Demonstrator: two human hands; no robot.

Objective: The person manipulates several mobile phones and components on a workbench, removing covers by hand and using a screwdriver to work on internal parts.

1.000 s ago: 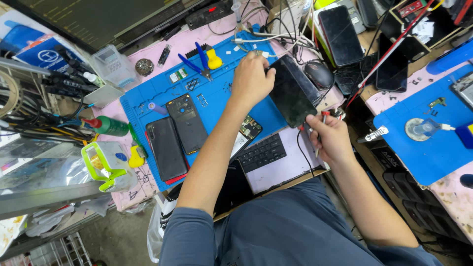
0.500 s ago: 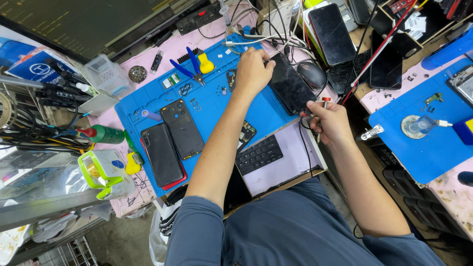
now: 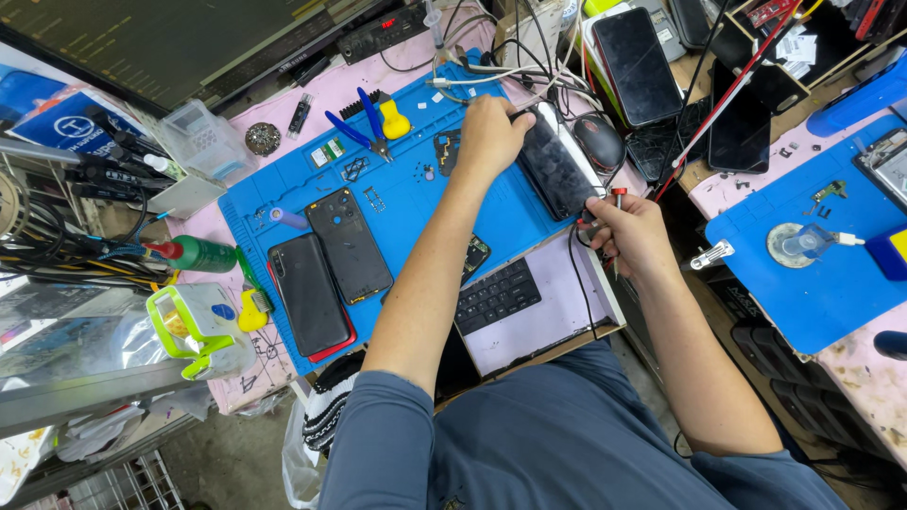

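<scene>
My left hand (image 3: 488,135) rests on the top end of a black phone (image 3: 556,168) that lies on the right edge of a blue work mat (image 3: 406,203), pinning it down. Just below the phone's lower end, my right hand (image 3: 628,231) grips a small red-tipped screwdriver (image 3: 618,196). Two more dark phones (image 3: 326,264) lie side by side on the mat's left part. Small phone parts (image 3: 444,151) and screws sit near my left hand.
Blue pliers (image 3: 364,127) and a yellow tool lie at the mat's top. A small black keyboard (image 3: 498,295) sits by my left forearm. A second blue mat (image 3: 831,255) is at the right. A green bottle (image 3: 203,253), cables and a mouse (image 3: 599,142) crowd the edges.
The black phone went from tilted up in my hands to lying flat on the mat. My left hand now presses its top end. My right hand stays at its lower end.
</scene>
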